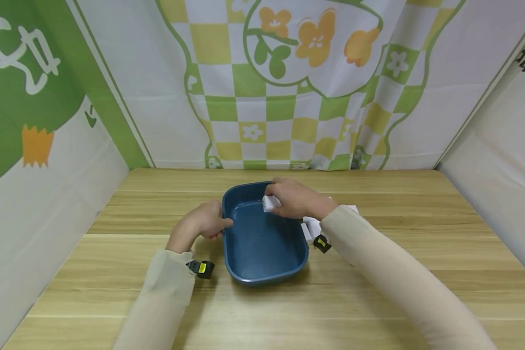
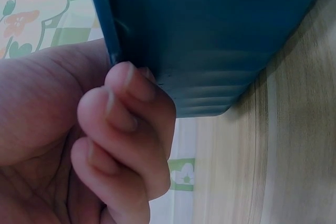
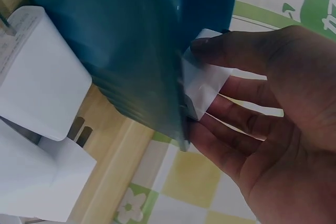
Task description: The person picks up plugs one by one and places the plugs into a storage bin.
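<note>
A deep blue rectangular tray (image 1: 262, 248) with rounded corners stands on the table. My left hand (image 1: 206, 219) grips its left rim, with the thumb over the edge and curled fingers against the outer wall (image 2: 199, 35). Over the far right part of the tray, my right hand (image 1: 295, 198) pinches a small white charger block (image 1: 270, 203) between thumb and fingers. In the right wrist view the charger block (image 3: 202, 77) overlaps the tray's rim, and the tray wall hides part of it.
Several white plug chargers (image 1: 311, 227) lie right of the tray, partly under my right forearm. One white charger (image 3: 44, 72) shows metal prongs (image 3: 79, 132) beside it in the right wrist view. A patterned curtain (image 1: 284, 116) hangs behind the wooden table (image 1: 135, 204).
</note>
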`<state>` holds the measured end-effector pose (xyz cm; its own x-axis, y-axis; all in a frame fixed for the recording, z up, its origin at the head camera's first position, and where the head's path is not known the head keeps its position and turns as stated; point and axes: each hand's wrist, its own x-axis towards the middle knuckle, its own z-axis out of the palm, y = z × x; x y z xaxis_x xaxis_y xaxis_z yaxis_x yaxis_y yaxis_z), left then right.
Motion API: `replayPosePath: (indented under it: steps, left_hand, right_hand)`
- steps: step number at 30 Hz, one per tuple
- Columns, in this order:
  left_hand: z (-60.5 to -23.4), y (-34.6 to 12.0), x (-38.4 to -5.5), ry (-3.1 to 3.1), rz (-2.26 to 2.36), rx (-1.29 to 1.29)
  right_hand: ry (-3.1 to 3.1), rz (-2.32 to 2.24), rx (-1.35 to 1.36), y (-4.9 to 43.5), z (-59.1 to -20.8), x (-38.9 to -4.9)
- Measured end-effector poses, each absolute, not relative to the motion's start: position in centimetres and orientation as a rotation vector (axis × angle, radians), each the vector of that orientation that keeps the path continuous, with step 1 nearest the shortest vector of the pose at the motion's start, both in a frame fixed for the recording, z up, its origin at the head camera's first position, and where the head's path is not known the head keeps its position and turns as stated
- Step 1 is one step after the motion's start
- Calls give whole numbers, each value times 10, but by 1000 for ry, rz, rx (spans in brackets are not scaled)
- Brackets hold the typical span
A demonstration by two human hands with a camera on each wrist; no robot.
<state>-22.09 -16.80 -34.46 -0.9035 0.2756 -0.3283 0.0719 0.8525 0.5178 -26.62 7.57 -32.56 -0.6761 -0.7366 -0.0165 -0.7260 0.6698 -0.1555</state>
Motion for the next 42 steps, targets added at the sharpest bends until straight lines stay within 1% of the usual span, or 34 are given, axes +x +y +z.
replayPosePath:
  steps: [11, 17, 32, 42]
  left_hand:
    - [-344, -167, -221, 2634, 715, 265]
    - [-344, -168, -221, 2628, 717, 264]
    - [-344, -168, -221, 2621, 712, 252]
    - [-343, -168, -222, 2605, 727, 238]
  right_hand:
    - [2778, -137, -1213, 69, -333, -273]
    - [2785, -84, -1160, 64, -336, -276]
    - [2769, 210, -1048, 50, -345, -283]
    - [2787, 338, -1069, 46, -354, -287]
